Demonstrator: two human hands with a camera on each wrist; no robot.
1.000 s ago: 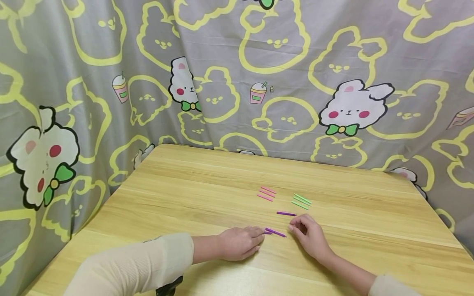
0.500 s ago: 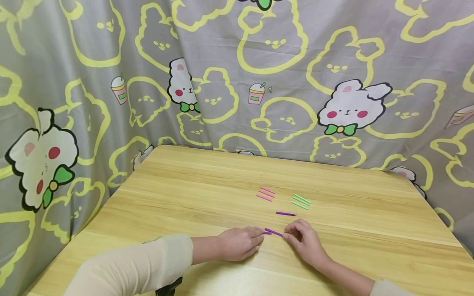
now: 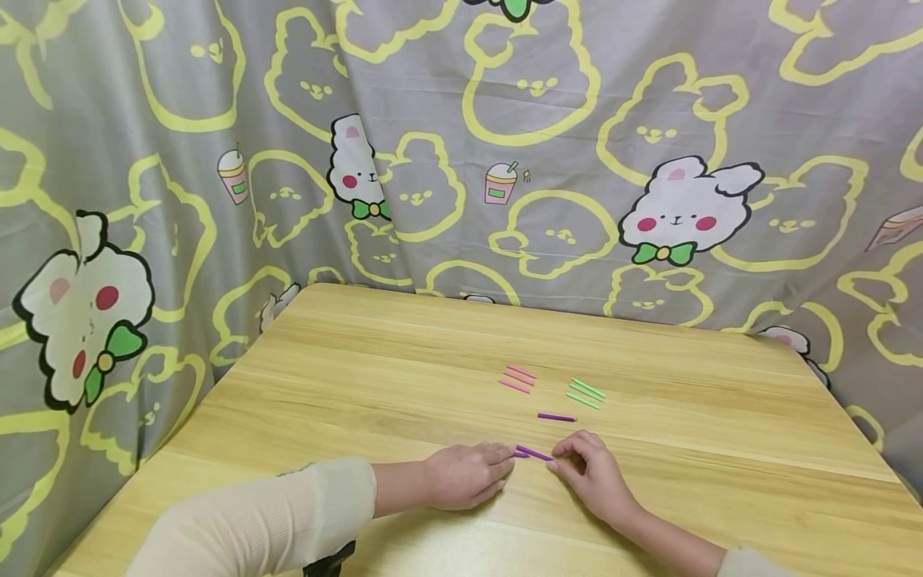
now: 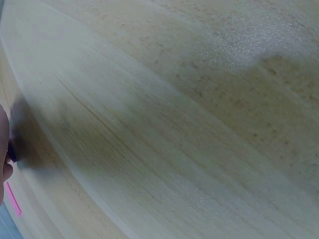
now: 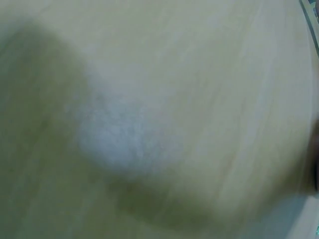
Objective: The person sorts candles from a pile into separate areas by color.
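Observation:
A thin purple stick (image 3: 534,453) lies slanted on the table between the two hands in the head view. The thumb and fingertips of my right hand (image 3: 594,477) pinch its right end. My left hand (image 3: 467,478) rests palm down, its fairly straight fingers at the stick's left end. Another purple stick (image 3: 521,455) pokes out from beside those fingertips, the rest of it hidden. Farther back lies a third purple stick (image 3: 557,417). Only a sliver of the left hand (image 4: 3,154) enters the left wrist view, at its left edge.
Behind the purple sticks lie a row of pink sticks (image 3: 518,378) and, to its right, a row of green sticks (image 3: 584,400). The wooden table (image 3: 360,361) ends at a grey curtain (image 3: 433,96) with yellow cartoon outlines, which hangs at the back and sides.
My right hand has moved left and slightly down onto the slanted purple stick, pinching its right end. That stick has shifted a little left. The left hand stays where it was.

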